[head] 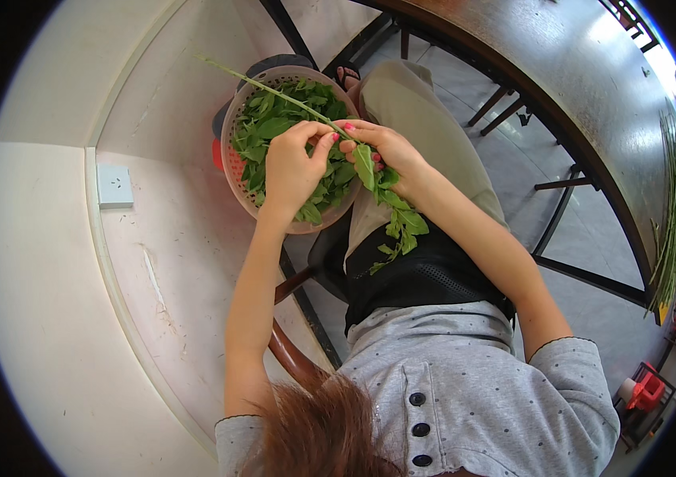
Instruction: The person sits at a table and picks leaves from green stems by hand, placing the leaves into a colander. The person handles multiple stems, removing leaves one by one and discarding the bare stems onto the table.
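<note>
A long green stalk (pixel 290 98) crosses over the basket, its bare pale end pointing to the far left. Its leafy end (pixel 400 220) hangs down beside my lap. My right hand (pixel 388 149) grips the stalk near the leaves, fingers curled round it. My left hand (pixel 297 164) has thumb and forefinger pinched together at the stalk, close to the right fingertips; what exactly lies between them is partly hidden. Beneath both hands, a pink perforated plastic basket (pixel 308 228) holds a heap of loose green leaves (pixel 272 127).
A wall with a white power socket (pixel 115 186) is close on the left. To the right curves a dark-edged table (pixel 552 53), with a bundle of bare stalks (pixel 668 220) at its far side. Wooden chair legs (pixel 496 110) stand under it. A red object (pixel 648 390) sits further right.
</note>
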Available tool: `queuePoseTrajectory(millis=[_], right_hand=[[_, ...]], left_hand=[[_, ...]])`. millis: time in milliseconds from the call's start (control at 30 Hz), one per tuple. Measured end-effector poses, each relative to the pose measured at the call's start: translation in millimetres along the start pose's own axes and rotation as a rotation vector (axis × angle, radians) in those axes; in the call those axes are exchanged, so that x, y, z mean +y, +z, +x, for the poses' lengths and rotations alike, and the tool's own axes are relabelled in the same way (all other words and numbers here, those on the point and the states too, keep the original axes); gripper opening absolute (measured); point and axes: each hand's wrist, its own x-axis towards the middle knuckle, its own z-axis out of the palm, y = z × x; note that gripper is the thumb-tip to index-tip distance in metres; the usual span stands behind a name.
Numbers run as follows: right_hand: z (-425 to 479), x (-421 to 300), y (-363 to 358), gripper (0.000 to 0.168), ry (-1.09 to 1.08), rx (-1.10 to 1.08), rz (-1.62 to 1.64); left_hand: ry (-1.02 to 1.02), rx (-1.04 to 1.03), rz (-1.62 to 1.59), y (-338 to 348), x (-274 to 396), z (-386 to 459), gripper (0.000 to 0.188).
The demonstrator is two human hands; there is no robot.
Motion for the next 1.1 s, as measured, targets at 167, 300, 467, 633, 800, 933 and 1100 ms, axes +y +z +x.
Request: queuePoseTrajectory(millis=[167, 300, 467, 633, 800, 933, 1100], right_hand=[[-2, 0, 5, 0.021, -0.059, 0.004, -0.022], [-3, 1, 12, 0.022, -0.111, 0.067, -0.079], [-5, 0, 9, 0.020, -0.110, -0.013, -0.118], [-12, -9, 14, 0.018, -0.096, -0.026, -0.292], [-13, -14, 9, 0.022, -0.107, -0.081, -0.428], [-11, -16, 8, 0.025, -0.100, -0.066, -0.417], [-11, -21, 3, 0.023, -0.023, -0.093, -0.408]], left_hand=[[-0.195, -0.017, -0.557, 6, -2, 0, 0.018], [-0.236, 0.034, -0.726, 12, 7, -2, 0.020], [-0.239, -0.010, -0.645, 7, 9, -1, 0.017], [-0.136, -0.023, -0.254, -4, 2, 0, 0.012], [-0.093, -0.094, -0.218, -11, 11, -1, 0.011], [-0.058, -0.098, -0.134, -14, 6, 1, 0.011], [-0.019, -0.117, -0.091, -13, 4, 1, 0.012]])
